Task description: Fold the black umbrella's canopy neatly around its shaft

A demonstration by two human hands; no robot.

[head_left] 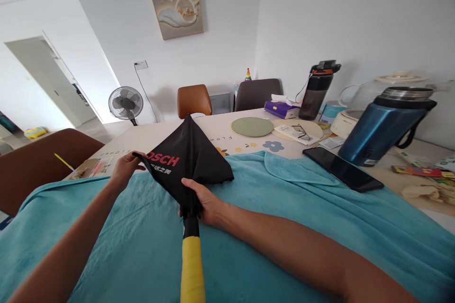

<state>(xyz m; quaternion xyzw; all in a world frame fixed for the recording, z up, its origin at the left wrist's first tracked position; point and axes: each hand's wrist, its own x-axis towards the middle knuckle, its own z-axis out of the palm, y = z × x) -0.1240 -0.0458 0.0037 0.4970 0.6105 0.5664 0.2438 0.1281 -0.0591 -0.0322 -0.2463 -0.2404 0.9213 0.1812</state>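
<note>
**Black umbrella (192,151): edge pinched on our left, gather clamped on our right**

Left to right:

Brown chair (46,163) stands beyond our left grip, off the table edge. Clear of our forearm.

Left hand (125,168): thumb and fingers pinch the outer edge of one loose panel, drawn out sideways. Red and white lettering on that panel faces us.

The umbrella itself sits between both grips, over the teal blanket (135,236). Canopy is partly closed, narrow end pointing away from us. Yellow handle (192,270) runs back toward us, below the right grip.

Right hand (209,203): wrapped round the gathered fabric just above the handle, thumb lying on the cloth. Can't see all the fingers; some are behind the bundle. A second panel flares out ahead of this hand, nothing holding its corner.

Right of that grip, well apart: smartphone (343,169) by the blanket edge, then blue insulated bottle (387,125). Neither in our way.

Step, our read: straightening and folding canopy panels one at a time. Next move likely calls for left to keep tension and lay the panel flat round the shaft, while right holds the gather firm. Risk: ease off on the right and the folds probably spring loose.
</note>
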